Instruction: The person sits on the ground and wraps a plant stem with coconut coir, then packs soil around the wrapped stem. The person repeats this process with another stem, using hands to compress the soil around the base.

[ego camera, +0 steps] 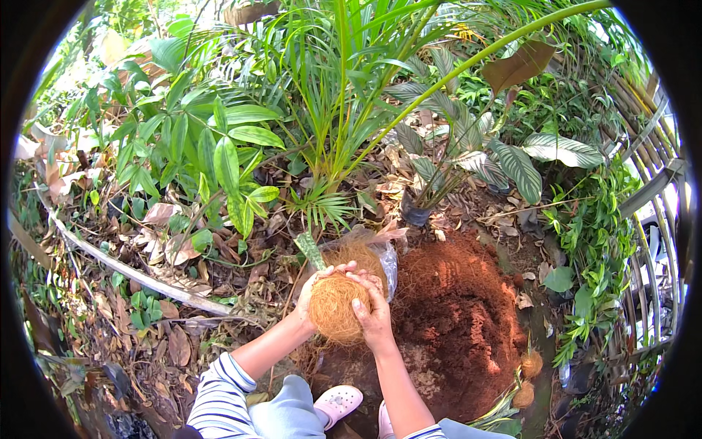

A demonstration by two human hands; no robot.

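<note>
A round ball of tan coconut fibre point(337, 310) sits between my two hands, held up in front of me. My left hand point(307, 296) cups its left and far side, while my right hand point(377, 315) presses on its right side with the thumb towards me. A stiff mottled green leaf point(309, 249) sticks out beyond the far side of the ball; where it joins is hidden. Just past my hands lies a clear plastic bag point(390, 269) with loose coconut fibre point(351, 253) in it, partly covered by my fingers.
A wide heap of reddish-brown coco peat point(455, 313) lies to the right. Two smaller fibre balls point(531, 364) with leaves rest at its right edge. Leafy potted plants point(415, 208) and a palm point(329, 159) stand ahead. A slatted fence point(652, 236) runs along the right.
</note>
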